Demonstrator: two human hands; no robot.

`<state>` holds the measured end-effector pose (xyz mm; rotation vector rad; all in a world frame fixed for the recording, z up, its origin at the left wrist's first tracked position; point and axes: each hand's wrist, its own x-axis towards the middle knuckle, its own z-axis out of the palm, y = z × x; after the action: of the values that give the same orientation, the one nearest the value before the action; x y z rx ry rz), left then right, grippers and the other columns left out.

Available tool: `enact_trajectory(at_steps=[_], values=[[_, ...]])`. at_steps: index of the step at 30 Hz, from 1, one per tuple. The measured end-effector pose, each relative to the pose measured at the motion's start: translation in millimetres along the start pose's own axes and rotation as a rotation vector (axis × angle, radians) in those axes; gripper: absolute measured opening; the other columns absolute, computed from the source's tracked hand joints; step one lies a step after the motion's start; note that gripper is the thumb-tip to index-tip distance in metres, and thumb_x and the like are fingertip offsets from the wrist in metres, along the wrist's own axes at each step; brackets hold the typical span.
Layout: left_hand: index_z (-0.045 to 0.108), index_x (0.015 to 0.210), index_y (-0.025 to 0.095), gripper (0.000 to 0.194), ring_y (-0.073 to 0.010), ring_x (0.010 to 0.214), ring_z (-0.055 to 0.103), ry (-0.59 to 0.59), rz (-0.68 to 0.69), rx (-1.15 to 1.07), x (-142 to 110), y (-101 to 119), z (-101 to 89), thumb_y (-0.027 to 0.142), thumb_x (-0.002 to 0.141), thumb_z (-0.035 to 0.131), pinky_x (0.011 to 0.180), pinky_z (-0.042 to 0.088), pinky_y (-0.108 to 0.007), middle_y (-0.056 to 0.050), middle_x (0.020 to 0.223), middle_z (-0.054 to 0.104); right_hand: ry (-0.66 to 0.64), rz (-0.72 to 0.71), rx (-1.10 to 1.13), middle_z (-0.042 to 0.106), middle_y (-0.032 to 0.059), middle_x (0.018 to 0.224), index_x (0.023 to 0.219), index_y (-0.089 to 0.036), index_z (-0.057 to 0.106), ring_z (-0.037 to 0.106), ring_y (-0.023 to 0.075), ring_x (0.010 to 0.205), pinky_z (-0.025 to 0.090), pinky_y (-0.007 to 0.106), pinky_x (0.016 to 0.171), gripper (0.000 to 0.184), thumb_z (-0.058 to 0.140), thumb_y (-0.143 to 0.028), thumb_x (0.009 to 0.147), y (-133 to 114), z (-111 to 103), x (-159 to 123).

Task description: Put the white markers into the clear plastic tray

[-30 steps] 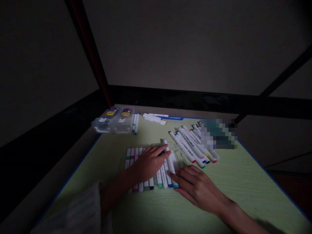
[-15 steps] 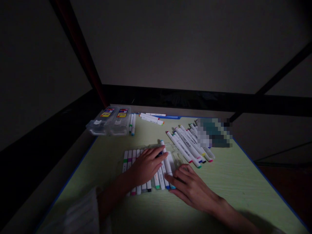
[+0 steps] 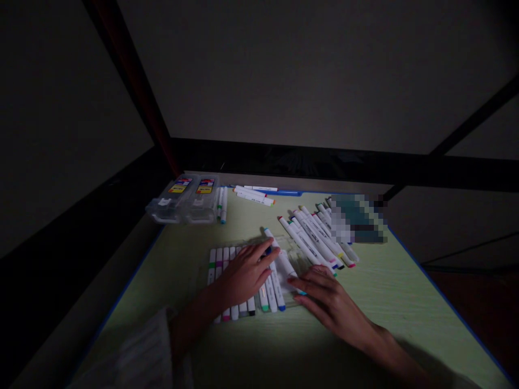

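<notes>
A white marker with light-blue ends (image 3: 287,265) lies slantwise over a clear plastic case (image 3: 302,265). My right hand (image 3: 334,297) pinches its near end between thumb and index finger. Across the row of white markers (image 3: 214,273) in the case, my left hand (image 3: 245,273) is spread palm down, its fingertips by the upper part of the slanted marker. Part of the row is hidden under that hand. Just right of it, several markers with green, pale and blue ends (image 3: 272,294) lie side by side.
Loose white markers (image 3: 312,237) are heaped at the right, beside a blurred-out flat item (image 3: 359,219). Two clear cases with labels (image 3: 200,202) stand at the far left, with two markers (image 3: 222,205) alongside. More markers (image 3: 255,195) lie by a blue strip at the back.
My right hand has shifted right, swinging the near end of the light-blue marker away from the markers beside it, so it lies more slanted. My left hand has stayed nearly in place.
</notes>
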<state>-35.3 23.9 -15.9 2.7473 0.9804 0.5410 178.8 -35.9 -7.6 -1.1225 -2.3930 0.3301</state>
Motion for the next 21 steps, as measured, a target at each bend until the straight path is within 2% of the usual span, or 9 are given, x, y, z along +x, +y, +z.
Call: enact_trajectory(at_steps=[4,10,14,21], values=[[0.037,0.127,0.020,0.041,-0.0236,0.119,0.041,-0.007,-0.003,0.001,0,0,-0.8,0.019,0.086,0.041,0.095,0.041,-0.044,-0.011,0.136,0.036,0.027,0.051,0.023,0.064,0.0047,0.087,0.104,-0.022,0.061,0.059,0.0176,0.081,0.049,0.036,0.075,0.023,0.046,-0.026,0.087,-5,-7,-2],[0.039,0.125,0.021,0.040,-0.0231,0.118,0.042,-0.009,-0.015,-0.002,0,0,-0.3,0.020,0.085,0.042,0.095,0.040,-0.044,-0.010,0.135,0.036,0.186,0.012,-0.042,0.065,0.0050,0.084,0.099,-0.023,0.064,0.060,0.0197,0.086,0.051,0.036,0.075,0.022,0.047,-0.026,0.086,2,-15,-12],[0.041,0.124,0.020,0.038,-0.0231,0.118,0.042,-0.018,-0.015,0.012,0,-1,0.5,0.020,0.086,0.042,0.096,0.040,-0.043,-0.011,0.134,0.037,0.295,0.001,-0.061,0.065,0.0053,0.082,0.099,-0.021,0.064,0.061,0.0182,0.082,0.051,0.034,0.073,0.020,0.049,-0.022,0.085,11,-15,-16],[0.042,0.123,0.020,0.038,-0.0239,0.119,0.040,-0.016,-0.007,0.000,-1,0,-0.4,0.020,0.085,0.042,0.096,0.039,-0.044,-0.011,0.134,0.037,0.387,0.036,-0.120,0.063,0.0048,0.081,0.099,-0.023,0.064,0.061,0.0178,0.080,0.052,0.031,0.067,0.021,0.052,-0.021,0.083,17,-12,-21]])
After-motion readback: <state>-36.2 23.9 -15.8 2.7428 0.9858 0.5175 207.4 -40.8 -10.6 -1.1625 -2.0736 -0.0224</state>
